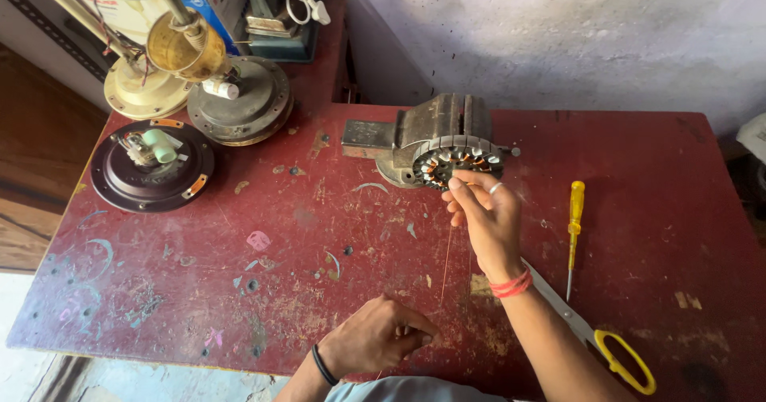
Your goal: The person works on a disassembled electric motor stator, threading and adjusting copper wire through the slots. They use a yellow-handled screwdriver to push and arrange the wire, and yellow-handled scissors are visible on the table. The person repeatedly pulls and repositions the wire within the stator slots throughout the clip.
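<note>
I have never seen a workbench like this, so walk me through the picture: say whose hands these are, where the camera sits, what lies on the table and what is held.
The one picture comes from a camera on the person's head, looking down at a worn red table. The right hand reaches to a round motor stator with copper coils, clamped in a small vise. The left hand pinches a thin wire that runs up to the right hand. Nearby lie a yellow screwdriver, yellow-handled scissors and fan motor housings.

Soft daylight, brightest at 1 o'clock on the wall [558, 35]; faint shadows on the tabletop [303, 234]; sharp focus, edges slightly bowed.
</note>
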